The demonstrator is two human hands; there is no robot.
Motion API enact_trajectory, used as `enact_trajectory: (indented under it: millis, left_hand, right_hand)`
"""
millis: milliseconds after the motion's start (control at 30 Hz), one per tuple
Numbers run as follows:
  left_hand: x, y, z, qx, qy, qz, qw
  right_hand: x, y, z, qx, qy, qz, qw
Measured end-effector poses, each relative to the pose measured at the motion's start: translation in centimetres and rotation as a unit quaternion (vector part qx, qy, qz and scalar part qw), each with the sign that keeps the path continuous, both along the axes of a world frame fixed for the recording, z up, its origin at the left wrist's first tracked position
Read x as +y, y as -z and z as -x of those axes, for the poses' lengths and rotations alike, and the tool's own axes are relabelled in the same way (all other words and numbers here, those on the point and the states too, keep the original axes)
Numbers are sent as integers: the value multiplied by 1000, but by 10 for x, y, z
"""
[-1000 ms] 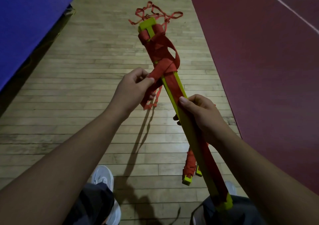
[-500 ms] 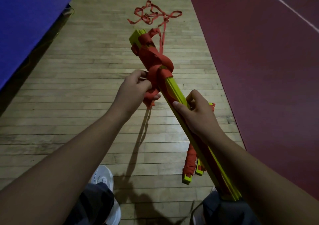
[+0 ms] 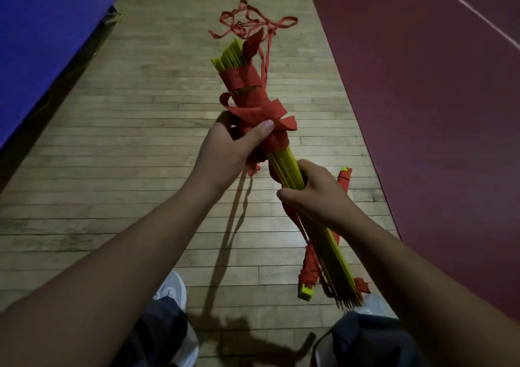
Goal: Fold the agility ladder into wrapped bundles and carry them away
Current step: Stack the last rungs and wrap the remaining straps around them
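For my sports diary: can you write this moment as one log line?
left hand: grips red strap wrap | right hand: grips yellow rungs | loose strap: on wooden floor | wrapping: unfinished

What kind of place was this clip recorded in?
Probably an indoor gym or sports hall: a wooden strip floor, a dark red court surface with white lines beside it, and a half-bundled agility ladder held in both hands.
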State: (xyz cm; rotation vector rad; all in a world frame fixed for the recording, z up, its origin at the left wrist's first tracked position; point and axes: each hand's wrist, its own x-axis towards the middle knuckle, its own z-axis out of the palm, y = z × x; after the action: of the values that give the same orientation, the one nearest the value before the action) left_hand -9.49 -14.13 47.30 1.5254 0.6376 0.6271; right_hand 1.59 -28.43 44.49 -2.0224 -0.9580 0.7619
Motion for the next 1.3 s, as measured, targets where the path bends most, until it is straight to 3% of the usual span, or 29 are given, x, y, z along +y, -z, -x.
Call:
enact_trajectory:
  millis: [267, 367, 433, 533, 633, 800, 867, 1033, 1200, 1300]
  left_hand:
    - [15, -3, 4, -13, 83, 84, 993]
    - [23, -9, 9, 23, 133, 57, 989]
    - [29, -12, 13, 57, 142, 29, 988]
    - [34, -13, 15, 115, 114, -9, 987]
    - [35, -13, 14, 153, 77, -27, 985]
    - [24, -7, 8, 143, 24, -9, 989]
    - [16, -4, 4, 118, 2, 5, 993]
    - [0, -2, -1, 54, -44, 45, 997]
    - [-16, 2, -3, 77, -56, 20, 995]
    - [-18, 5, -5, 75, -98, 13, 992]
  right_hand:
    - [-6, -10, -6, 83, -51, -11, 995]
    - [-7, -10, -7, 62, -53, -15, 997]
    - [-7, -11, -8, 125, -34, -51, 990]
    - [-9, -12, -10, 183, -18, -82, 980]
    - [-9, -11, -11, 160, -18, -82, 984]
    - [-9, -12, -16, 126, 13, -78, 989]
    - [-8, -11, -15, 89, 15, -77, 993]
    - [-3, -5, -7, -99, 33, -40, 994]
    - [-4, 3, 2, -309, 21, 2, 951]
    - [-4, 7, 11, -368, 9, 4, 930]
